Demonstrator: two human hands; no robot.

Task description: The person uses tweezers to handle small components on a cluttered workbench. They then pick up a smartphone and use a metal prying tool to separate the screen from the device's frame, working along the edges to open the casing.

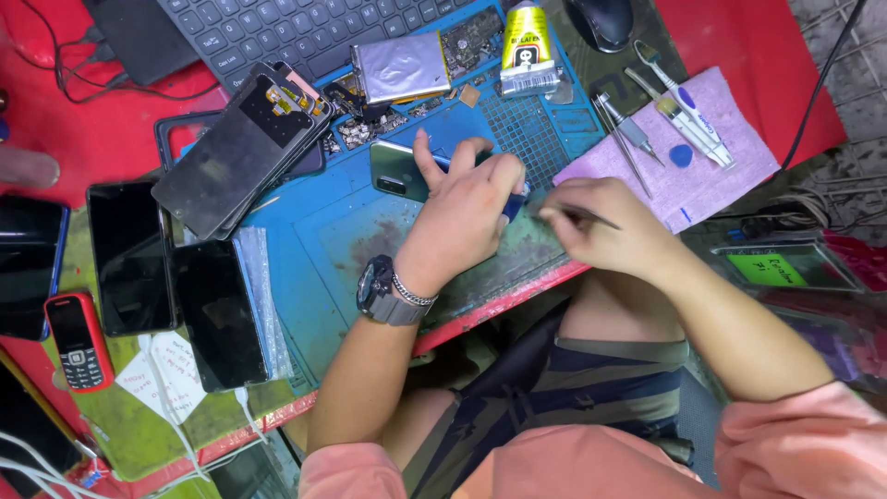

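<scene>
We're looking down on a cluttered workbench covered in red cloth (111, 129), with a worn blue rubber work mat (305, 268) laid over its middle. Along the left front, a patch of green covering (157, 434) shows under the clutter. Off to the upper right, a grey tiled floor (855, 83) appears beyond the bench edge. Light falls even and bright.

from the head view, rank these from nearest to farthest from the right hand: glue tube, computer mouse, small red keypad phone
Measured from the right hand:
1. Glue tube, yellow and black, up and slightly left of the hand at the top of the blue mat.
2. Computer mouse, dark, straight above at the top edge, a little farther than the tube.
3. Small red keypad phone, at the far left edge of the table, clearly farthest.
</scene>
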